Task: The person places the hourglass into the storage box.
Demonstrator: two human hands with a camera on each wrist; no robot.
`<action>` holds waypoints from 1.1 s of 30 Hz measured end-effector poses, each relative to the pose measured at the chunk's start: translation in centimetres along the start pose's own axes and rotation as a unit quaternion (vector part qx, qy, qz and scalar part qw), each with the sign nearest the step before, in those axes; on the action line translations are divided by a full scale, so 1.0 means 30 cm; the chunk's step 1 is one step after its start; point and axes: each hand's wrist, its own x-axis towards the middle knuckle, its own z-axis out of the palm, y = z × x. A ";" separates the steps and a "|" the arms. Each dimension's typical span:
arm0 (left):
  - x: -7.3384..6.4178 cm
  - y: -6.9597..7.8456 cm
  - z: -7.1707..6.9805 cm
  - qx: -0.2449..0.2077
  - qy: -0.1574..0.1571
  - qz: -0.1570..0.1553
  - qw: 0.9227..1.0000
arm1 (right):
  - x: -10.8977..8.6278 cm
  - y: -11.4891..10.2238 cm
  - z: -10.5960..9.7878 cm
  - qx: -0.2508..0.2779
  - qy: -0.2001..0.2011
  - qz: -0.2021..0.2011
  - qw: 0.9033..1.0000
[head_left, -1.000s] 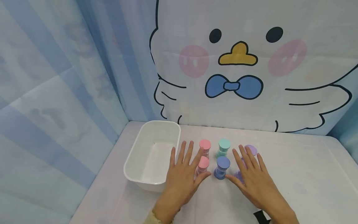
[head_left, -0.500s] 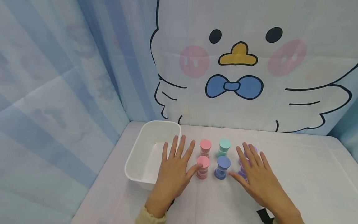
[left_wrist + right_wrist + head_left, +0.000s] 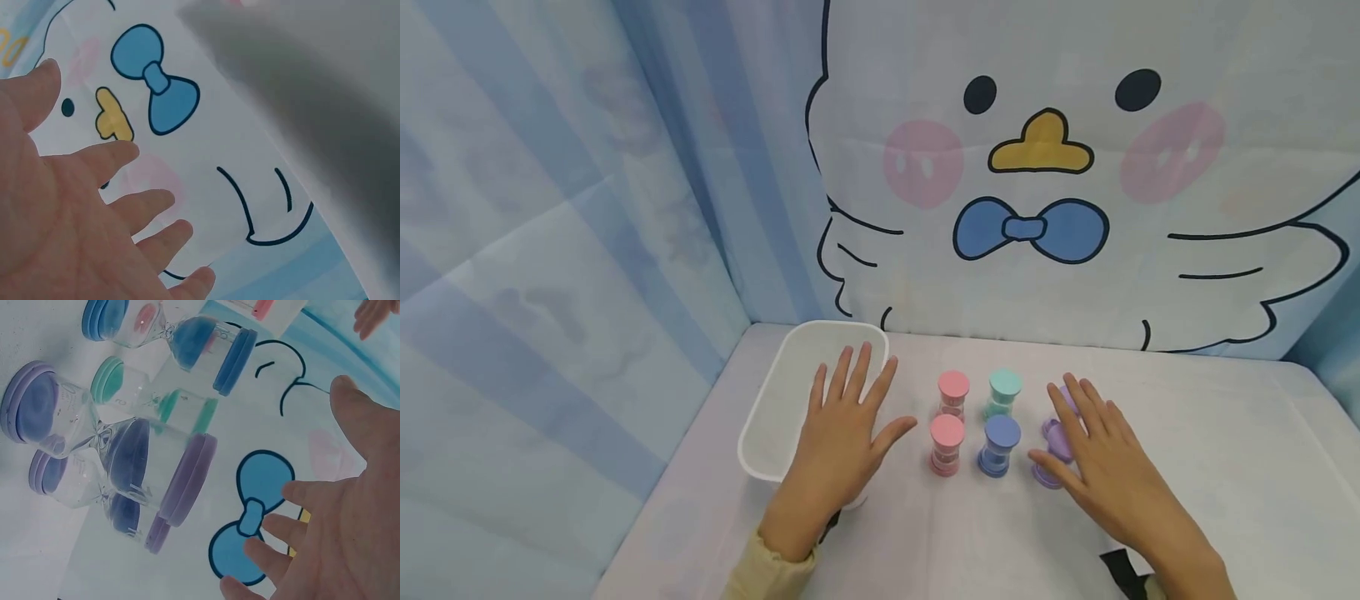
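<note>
My left hand [image 3: 838, 442] hovers with fingers spread over the right side of a white plastic tub [image 3: 756, 408]. Its palm holds nothing in the left wrist view. My right hand [image 3: 1105, 475], fingers straight, hangs above and beside the purple hourglasses [image 3: 1060, 442], partly covering them, apparently without touching. Left of these stand a blue hourglass [image 3: 1000, 442] and, behind it, a green hourglass [image 3: 1002, 392]. Farther left are a front pink hourglass [image 3: 946, 442] and a back pink hourglass [image 3: 953, 392]. Sand shows inside the nearer purple hourglass [image 3: 128, 456] in the right wrist view.
A white cloth covers the table [image 3: 1247, 467]. Behind it hangs a curtain [image 3: 1030, 292] printed with a cartoon duck, and a blue striped curtain [image 3: 550, 292] borders the left side. A black strap [image 3: 1123, 571] is by my right wrist.
My left hand has moved left, from beside the pink hourglasses to over the tub. My right hand has drifted slightly right, baring more of the purple hourglasses. The hourglasses stay in place.
</note>
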 end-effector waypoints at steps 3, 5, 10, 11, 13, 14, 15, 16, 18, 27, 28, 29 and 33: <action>0.002 -0.026 -0.012 -0.016 0.002 0.001 1.000 | -0.002 0.009 0.000 0.001 0.012 -0.011 1.000; 0.000 -0.047 -0.021 -0.025 0.002 -0.002 1.000 | 0.000 0.011 -0.003 0.002 0.013 -0.013 1.000; -0.009 -0.093 -0.040 -0.039 -0.006 -0.012 0.999 | 0.007 0.017 -0.018 0.013 -0.004 -0.004 1.000; -0.012 -0.100 -0.045 -0.041 -0.006 -0.015 0.999 | 0.008 0.019 -0.021 0.015 -0.006 -0.003 1.000; -0.016 -0.115 -0.054 -0.045 -0.007 -0.018 0.999 | 0.010 0.022 -0.025 0.016 -0.007 -0.004 1.000; -0.018 -0.121 -0.059 -0.048 -0.006 -0.020 0.999 | 0.010 0.023 -0.027 0.016 -0.006 -0.005 1.000; -0.021 -0.128 -0.064 -0.051 -0.005 -0.021 0.998 | 0.010 0.025 -0.027 0.016 -0.005 -0.006 1.000; -0.023 -0.136 -0.069 -0.052 -0.002 -0.022 0.998 | 0.010 0.026 -0.027 0.016 -0.003 -0.009 1.000; -0.028 -0.152 -0.076 -0.053 0.003 -0.022 0.998 | 0.008 0.030 -0.027 0.014 0.001 -0.015 1.000; -0.036 -0.225 -0.096 -0.063 0.007 -0.035 0.997 | -0.003 0.049 -0.023 0.015 0.005 -0.033 0.999; -0.037 -0.233 -0.100 -0.067 0.006 -0.039 0.997 | -0.004 0.050 -0.022 0.016 0.006 -0.034 0.999; -0.038 -0.241 -0.102 -0.069 0.004 -0.042 0.997 | -0.005 0.052 -0.021 0.016 0.007 -0.036 0.999; -0.043 -0.268 -0.121 -0.090 -0.001 -0.056 0.994 | -0.012 0.055 -0.020 0.016 0.009 -0.037 0.999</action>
